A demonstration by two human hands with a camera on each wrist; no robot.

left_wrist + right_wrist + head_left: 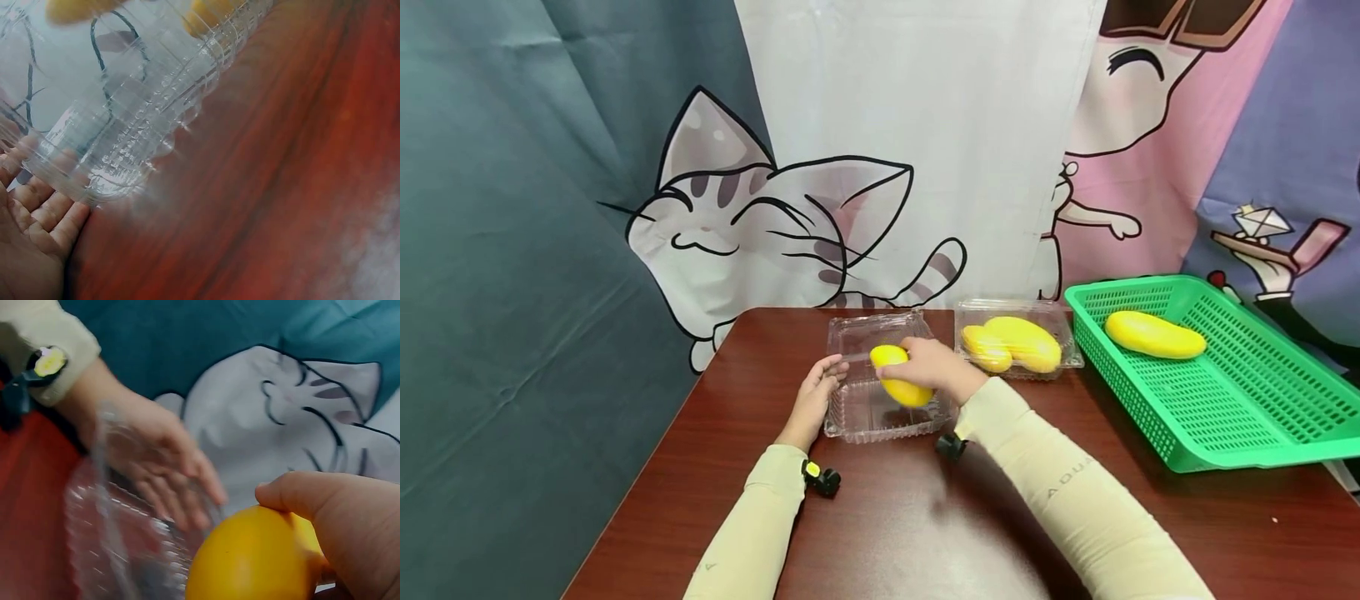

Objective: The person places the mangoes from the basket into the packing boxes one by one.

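Observation:
My right hand (928, 367) grips a yellow mango (901, 387) above an open clear plastic clamshell box (880, 429). In the right wrist view the mango (250, 556) is large and close, with the thumb across its top. At the box's left side is my left hand (815, 396), its fingers loosely extended along the wall. The left wrist view shows the left hand (40, 225) with its fingers against the box's corner (112, 181). The box's hinged lid (857, 333) stands raised at the back.
Another clear box (1071, 360) stands at the back right, with yellow mangoes (1026, 343) in it. Farther right, a green basket (1165, 433) holds one mango (1153, 335). The brown table (880, 525) ends at a printed curtain (985, 125).

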